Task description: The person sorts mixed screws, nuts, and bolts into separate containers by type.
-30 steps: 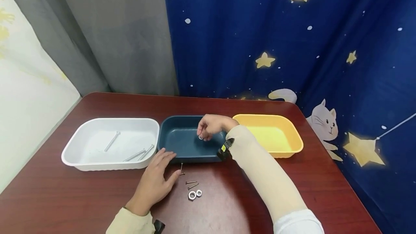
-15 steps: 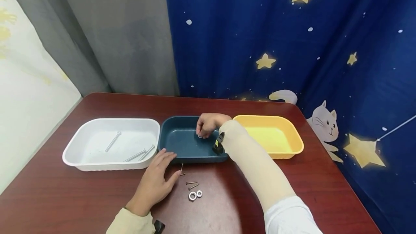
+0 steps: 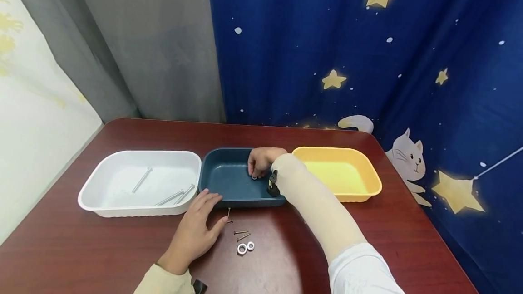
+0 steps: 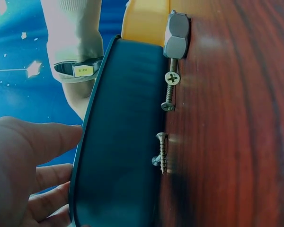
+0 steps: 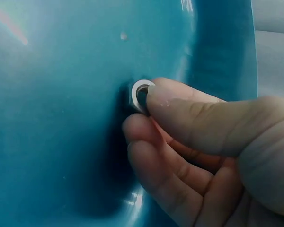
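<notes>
Between thumb and fingertips, my right hand pinches a metal nut inside the dark blue tray. In the right wrist view the nut is close over the tray floor, its hole partly covered by the thumb. My left hand lies with extended fingers at the tray's front left corner; the left wrist view shows its fingertips along the rim. Just in front of the tray, near the left thumb, are several small screws. Closer to me, a larger nut and a smaller nut sit side by side.
A white tray stands against the blue tray's left side, with several long bolts in it. On the right is a yellow tray, partly behind the right forearm. All rest on a reddish-brown table; curtains hang behind.
My right hand has lowered deeper into the blue tray with the nut, after its forearm swung slightly left. The left hand has stayed at the tray corner.
</notes>
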`<state>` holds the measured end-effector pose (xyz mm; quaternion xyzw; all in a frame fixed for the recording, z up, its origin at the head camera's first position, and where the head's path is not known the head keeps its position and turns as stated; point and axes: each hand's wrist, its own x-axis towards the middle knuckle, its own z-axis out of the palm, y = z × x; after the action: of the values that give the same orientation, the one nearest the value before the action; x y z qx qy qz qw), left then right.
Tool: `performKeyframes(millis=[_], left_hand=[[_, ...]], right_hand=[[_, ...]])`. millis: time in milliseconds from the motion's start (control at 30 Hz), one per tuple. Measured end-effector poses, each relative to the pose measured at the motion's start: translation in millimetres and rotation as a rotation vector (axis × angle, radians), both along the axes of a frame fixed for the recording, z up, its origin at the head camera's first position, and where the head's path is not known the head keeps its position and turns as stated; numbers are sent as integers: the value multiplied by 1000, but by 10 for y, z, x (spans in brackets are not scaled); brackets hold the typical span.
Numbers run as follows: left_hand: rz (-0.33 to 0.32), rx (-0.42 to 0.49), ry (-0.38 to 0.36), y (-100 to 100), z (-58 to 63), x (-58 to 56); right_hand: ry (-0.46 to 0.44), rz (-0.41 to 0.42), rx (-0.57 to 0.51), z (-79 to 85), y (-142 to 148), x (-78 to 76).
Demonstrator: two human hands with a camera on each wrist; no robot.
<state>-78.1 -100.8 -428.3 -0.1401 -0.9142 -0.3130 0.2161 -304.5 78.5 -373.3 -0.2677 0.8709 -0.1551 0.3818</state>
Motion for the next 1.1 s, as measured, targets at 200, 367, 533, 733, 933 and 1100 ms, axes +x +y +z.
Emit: performKeyframes(millis=[200, 367, 533, 733, 933, 1100], left_hand=[[-1, 2, 3, -7, 6, -4], [0, 3, 21, -4, 9, -6], [-3, 3, 32, 1, 14, 0], [-2, 0, 36, 8, 11, 12], [-8, -5, 59, 5, 9, 9], [-7, -9, 60, -5, 11, -3]], right_hand=[[25, 8, -17, -76, -12, -29], [67, 28, -1, -75, -12, -16], [107, 48, 23, -47, -3, 1], [162, 70, 19, 83, 46, 17], [193, 85, 17, 239, 97, 50], [203, 108, 15, 336, 120, 111]])
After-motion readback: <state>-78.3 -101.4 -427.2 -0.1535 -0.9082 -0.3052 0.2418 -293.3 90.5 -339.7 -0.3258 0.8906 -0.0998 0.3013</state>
